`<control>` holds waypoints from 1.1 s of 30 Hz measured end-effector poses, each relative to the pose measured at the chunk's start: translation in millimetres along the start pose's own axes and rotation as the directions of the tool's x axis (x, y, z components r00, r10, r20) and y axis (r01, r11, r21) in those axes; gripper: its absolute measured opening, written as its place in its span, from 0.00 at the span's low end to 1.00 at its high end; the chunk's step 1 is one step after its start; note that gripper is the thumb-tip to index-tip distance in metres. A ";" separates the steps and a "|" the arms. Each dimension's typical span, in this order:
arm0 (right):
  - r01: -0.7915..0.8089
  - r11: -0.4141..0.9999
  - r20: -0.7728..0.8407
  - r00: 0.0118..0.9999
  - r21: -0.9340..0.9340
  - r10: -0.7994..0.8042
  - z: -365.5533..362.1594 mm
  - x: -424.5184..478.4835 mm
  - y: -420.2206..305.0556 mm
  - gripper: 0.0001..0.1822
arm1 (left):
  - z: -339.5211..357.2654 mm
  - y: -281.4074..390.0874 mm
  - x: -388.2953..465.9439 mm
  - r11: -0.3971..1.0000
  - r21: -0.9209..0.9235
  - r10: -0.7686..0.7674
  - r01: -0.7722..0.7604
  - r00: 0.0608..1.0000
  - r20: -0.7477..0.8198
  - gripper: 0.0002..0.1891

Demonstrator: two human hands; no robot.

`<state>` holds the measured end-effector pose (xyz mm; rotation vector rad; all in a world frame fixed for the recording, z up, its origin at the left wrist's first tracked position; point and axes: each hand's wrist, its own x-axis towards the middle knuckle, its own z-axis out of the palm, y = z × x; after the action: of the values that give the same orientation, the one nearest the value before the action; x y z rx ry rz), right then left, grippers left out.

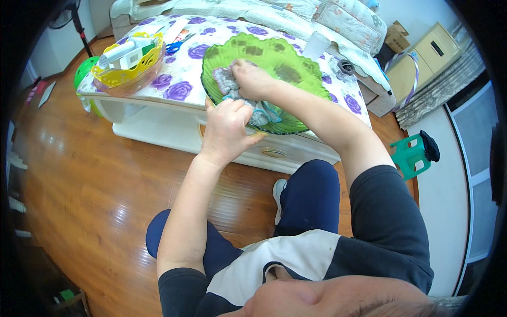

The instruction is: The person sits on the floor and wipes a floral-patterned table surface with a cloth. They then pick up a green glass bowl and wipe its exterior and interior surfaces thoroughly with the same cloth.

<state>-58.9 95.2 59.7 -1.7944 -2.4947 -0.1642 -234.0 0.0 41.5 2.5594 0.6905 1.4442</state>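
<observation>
A large green glass dish (293,97) with a scalloped rim lies on a low table, its near edge reaching the table's front. My left hand (229,123) grips the near-left rim, thumb spread along the outside edge. Inside the dish, my right hand (251,81) is closed on a crumpled grey cloth (259,115) with pink and light-blue edging. The cloth spreads from under the right fingers down to the near rim, beside the left knuckles. Where the right fingertips press is hidden by the hand.
On the flower-print tablecloth (178,91) stand a yellow-rimmed basket (148,59) with boxes, blue scissors (173,47), a clear plastic cup (316,45) and a dark coiled item (345,67). A sofa (348,27) stands behind. A green stool (411,156) is at the right.
</observation>
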 end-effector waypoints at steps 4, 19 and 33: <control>0.086 0.995 -0.395 0.916 0.042 -0.063 4.7 8.0 3.5 0.31 | 0.1 -3.9 -5.6 1.000 -0.009 -0.019 0.020 0.998 0.056 0.22; 0.055 0.991 0.389 0.921 -0.121 -0.003 -12.8 9.4 0.4 0.29 | 2.7 -6.5 4.5 0.999 -0.020 -0.040 0.041 0.998 0.039 0.21; 0.027 0.995 -0.226 0.974 0.097 -0.005 -2.9 9.5 -4.8 0.37 | 2.8 -7.8 2.0 1.000 -0.020 0.016 -0.016 1.000 -0.001 0.24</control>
<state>-66.5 102.3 63.4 -1.6182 -2.3174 -0.2267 -233.3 8.2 39.0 2.5554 0.6547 1.4491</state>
